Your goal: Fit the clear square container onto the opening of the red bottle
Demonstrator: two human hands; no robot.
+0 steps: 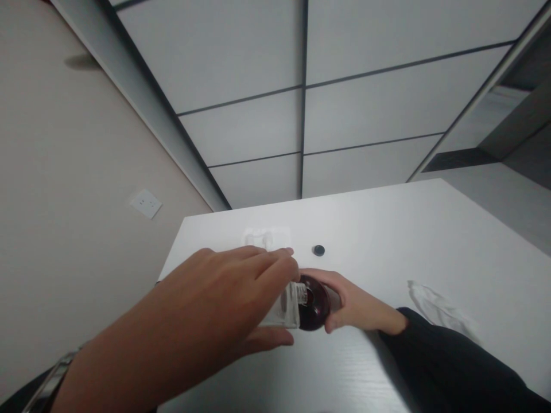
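Note:
My left hand (pixel 232 292) is closed around a clear square glass bottle (pixel 291 307), tipped on its side with its threaded neck pointing right. That neck reaches the top of a dark red-brown round bottle (pixel 313 312), whose own opening I cannot make out. Fingers and thumb of my right hand (pixel 353 301) wrap the dark bottle from the right side. Beyond the hands, a small black cap (pixel 319 250) lies on the white table (pixel 379 229). Most of the glass bottle is hidden behind my left hand.
A clear plastic piece (pixel 262 236) lies near the table's far left edge. To the right, a crumpled white tissue or wrapper (pixel 439 304) rests beside my dark sleeve. White panelled doors (pixel 365 109) stand behind the table, and a wall socket (pixel 146 203) is at left.

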